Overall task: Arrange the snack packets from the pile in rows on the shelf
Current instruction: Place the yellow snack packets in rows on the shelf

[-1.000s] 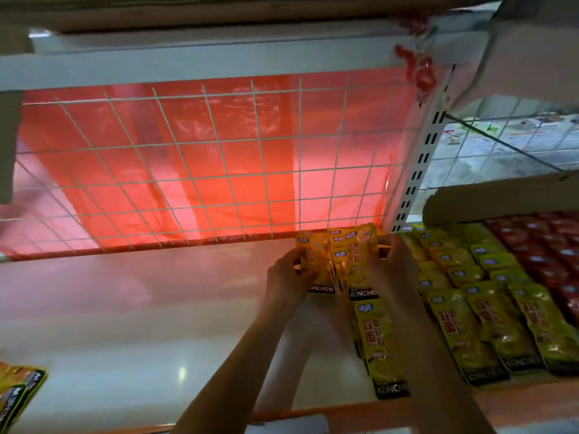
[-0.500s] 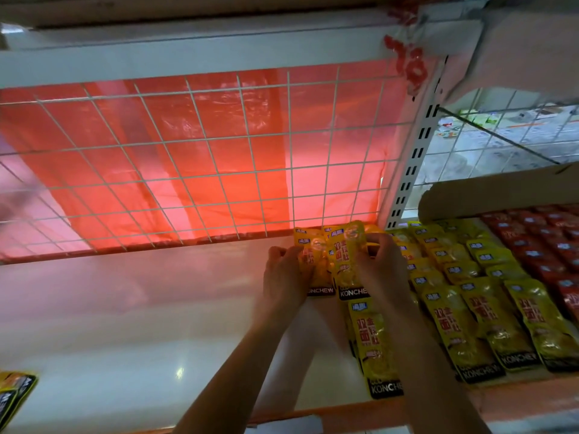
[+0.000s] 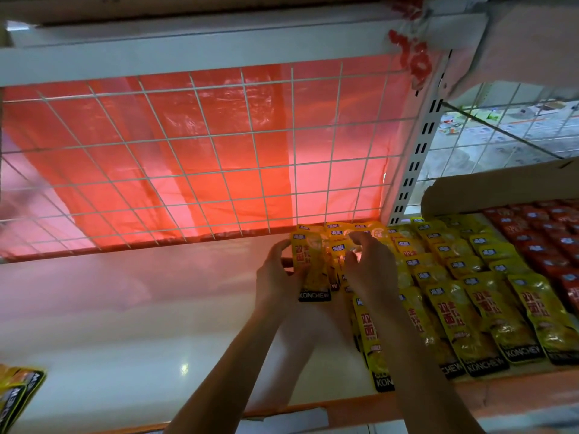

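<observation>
1. Right, from my remote seat I see both hands up at the back of the shelf (image 3: 141,308), close to the wire grid (image 3: 219,151), a little toward four o'clock of the view's middle.
2. The left hand (image 3: 277,277) has its grip wrapped round the left edge of a bundle of packets (image 3: 310,267). I judge it serves as the stock from which single packets are dealt.
3. The right hand (image 3: 371,270) has its grip curled onto the bundle's upper part, apparently peeling a packet free (how many it catches I cannot tell).
4. The bundle is held nearly on end and slightly fanned. Its long axis runs twelve to six, with the blue label at twelve, the black KONCHEW band at six and the printed face toward me.
5. The rows of yellow packets (image 3: 476,308), at three to four o'clock of the hands, lie flat and overlapped like shingles. Their long axes run front to back, black bands toward the shelf's front edge. That overlap, I think, keeps each label showing.
6. Holding the bundle on the same heading, just beside the leftmost row, should let the next packet go down already aligned.
7. Red packets (image 3: 548,245) lie beyond at three o'clock, under a cardboard flap (image 3: 501,189). More loose packets (image 3: 18,393) sit at eight o'clock, well apart.
</observation>
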`<state>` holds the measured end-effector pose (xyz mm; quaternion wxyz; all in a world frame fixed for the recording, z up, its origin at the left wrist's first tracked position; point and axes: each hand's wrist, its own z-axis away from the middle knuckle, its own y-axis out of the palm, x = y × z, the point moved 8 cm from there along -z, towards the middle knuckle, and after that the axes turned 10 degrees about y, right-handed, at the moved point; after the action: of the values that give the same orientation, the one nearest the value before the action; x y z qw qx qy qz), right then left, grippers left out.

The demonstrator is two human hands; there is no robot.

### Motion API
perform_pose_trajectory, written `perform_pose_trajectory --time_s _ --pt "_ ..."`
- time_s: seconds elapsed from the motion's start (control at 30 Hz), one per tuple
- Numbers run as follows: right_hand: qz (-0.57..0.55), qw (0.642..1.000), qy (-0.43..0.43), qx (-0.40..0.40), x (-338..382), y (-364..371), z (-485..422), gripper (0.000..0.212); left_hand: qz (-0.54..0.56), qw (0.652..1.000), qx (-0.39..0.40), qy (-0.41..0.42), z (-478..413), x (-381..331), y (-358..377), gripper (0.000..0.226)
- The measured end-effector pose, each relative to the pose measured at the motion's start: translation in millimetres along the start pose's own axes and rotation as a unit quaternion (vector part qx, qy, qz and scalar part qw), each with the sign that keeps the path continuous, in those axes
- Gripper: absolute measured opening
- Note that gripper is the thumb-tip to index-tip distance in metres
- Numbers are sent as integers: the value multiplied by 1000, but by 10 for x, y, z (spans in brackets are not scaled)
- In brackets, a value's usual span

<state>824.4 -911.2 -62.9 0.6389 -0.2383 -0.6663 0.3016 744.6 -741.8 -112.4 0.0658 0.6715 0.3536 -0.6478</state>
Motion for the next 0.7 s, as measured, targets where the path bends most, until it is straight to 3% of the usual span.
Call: perform_pose_trajectory --time_s 0.17,0.5,0.7 --pt "66 998 -15 8 -27 102 32 40 -56 998 33 -9 68 34 100 57" --pt "98 994 -47 17 36 225 118 36 -247 968 36 27 80 2 197 46" --pt "101 991 -83 37 377 533 305 38 -308 949 -18 63 93 -70 -246 40"
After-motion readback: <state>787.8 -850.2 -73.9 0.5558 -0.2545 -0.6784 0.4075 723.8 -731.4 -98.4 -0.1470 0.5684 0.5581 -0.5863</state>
